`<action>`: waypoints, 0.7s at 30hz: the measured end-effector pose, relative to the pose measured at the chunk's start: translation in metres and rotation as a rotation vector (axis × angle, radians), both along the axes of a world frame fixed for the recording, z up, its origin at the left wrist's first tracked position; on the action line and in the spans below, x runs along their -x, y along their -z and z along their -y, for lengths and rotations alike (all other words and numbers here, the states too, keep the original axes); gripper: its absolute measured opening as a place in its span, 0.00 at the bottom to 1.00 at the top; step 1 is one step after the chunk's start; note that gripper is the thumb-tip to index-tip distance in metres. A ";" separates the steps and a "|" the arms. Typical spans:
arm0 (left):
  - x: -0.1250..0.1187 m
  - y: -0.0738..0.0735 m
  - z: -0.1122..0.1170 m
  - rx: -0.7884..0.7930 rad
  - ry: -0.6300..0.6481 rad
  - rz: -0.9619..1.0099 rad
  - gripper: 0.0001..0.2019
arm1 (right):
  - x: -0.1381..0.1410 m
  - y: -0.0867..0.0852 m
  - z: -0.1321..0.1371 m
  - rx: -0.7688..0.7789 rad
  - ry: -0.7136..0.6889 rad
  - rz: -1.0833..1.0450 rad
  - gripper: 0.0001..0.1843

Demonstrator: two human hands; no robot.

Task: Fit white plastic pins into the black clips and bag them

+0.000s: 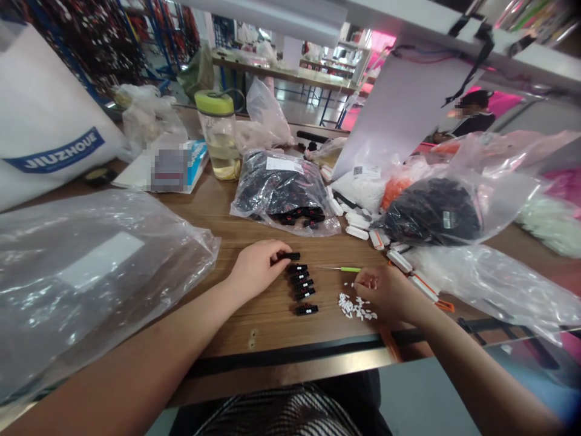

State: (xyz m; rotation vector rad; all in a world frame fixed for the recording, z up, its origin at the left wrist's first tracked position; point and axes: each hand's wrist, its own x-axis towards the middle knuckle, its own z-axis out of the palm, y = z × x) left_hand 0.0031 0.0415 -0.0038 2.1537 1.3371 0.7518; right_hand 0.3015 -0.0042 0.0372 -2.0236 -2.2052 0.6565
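1. A black connector [294, 256] is gripped between the fingertips of the left hand [259, 267].
2. The fingers of the right hand [384, 293] are curled above the table [272, 330] – whether anything is pinched cannot be told.
3. Small white pieces [348, 307] are scattered just beside the right hand.
4. Between the hands, more black connectors [304, 283] are lined up in a column – a green-handled tool [351, 269] is laid nearby.
5. Beyond, a bag of black parts [272, 184] is seen.
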 end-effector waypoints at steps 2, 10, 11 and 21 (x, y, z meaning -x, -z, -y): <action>0.000 0.000 0.001 -0.002 0.001 0.005 0.07 | -0.003 -0.002 -0.002 -0.007 -0.026 0.040 0.10; 0.001 0.000 0.001 0.004 -0.008 -0.004 0.07 | -0.011 -0.007 0.001 -0.032 -0.054 -0.024 0.15; 0.000 0.000 0.001 0.002 -0.006 -0.005 0.07 | -0.010 -0.007 0.002 -0.035 -0.057 -0.041 0.15; 0.002 -0.003 0.003 -0.001 0.002 -0.013 0.06 | -0.009 0.002 0.005 -0.083 0.031 0.087 0.14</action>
